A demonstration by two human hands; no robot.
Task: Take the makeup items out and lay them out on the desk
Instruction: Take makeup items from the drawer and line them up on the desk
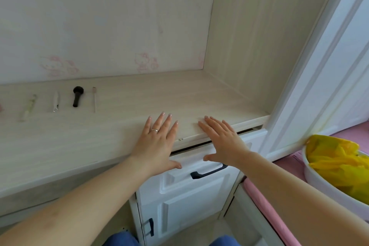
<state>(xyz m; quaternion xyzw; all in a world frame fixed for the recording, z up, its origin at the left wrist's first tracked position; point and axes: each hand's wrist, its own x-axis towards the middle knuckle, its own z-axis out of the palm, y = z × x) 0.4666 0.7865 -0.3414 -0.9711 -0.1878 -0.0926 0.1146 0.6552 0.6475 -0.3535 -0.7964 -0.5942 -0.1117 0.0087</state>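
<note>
Head view: a person's two bare hands lie flat at the front edge of a pale wood-grain desk (119, 126), fingers straight and spread, holding nothing. The left hand (157, 142) wears a ring and has its thumb hanging over the desk edge; the right hand (221, 140) rests just beside it, palm over the edge above a white drawer (191, 166) with one dark handle (207, 171). The drawer shows a narrow dark gap under the desktop; what it contains cannot be seen.

At right, a white bin (327, 183) holds a crumpled yellow plastic bag (337, 164).

Four makeup items lie in a row at the back left of the desk, well apart from both hands: a pale green tool (29, 108), a small white-and-silver tool (56, 101), a black brush (77, 96) with a rounded head, and a thin pinkish stick (94, 99). A pink object at the far left edge is cut off and too blurred to identify.

A lower cabinet door (179, 215) carries a second dark handle.
</note>
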